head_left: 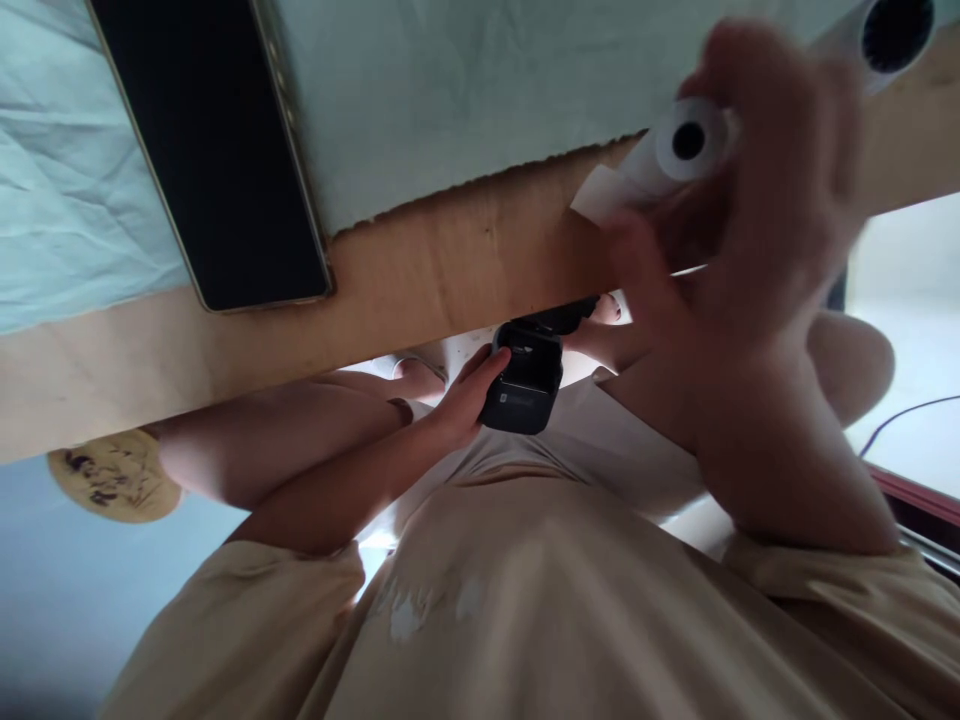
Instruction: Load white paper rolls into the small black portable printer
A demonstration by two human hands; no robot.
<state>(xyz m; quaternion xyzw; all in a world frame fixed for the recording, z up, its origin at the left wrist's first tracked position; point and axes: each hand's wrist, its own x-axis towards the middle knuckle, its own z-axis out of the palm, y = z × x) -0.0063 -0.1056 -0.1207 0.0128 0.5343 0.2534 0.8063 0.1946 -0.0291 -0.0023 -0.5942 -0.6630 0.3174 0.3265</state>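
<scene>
My left hand is below the table's edge, over my lap, and grips a small black box-shaped device by its side. My right hand is raised at the table's edge, blurred by motion. Its fingers are closed around a white paper roll with a dark core hole, and a loose end of paper hangs from the roll towards the wood. My beige shirt fills the bottom of the view.
A wooden table carries a pale green sheet and a black phone lying flat. A second white roll sits at the top right. On the floor are a round patterned disc at the left and a thin cable at the right.
</scene>
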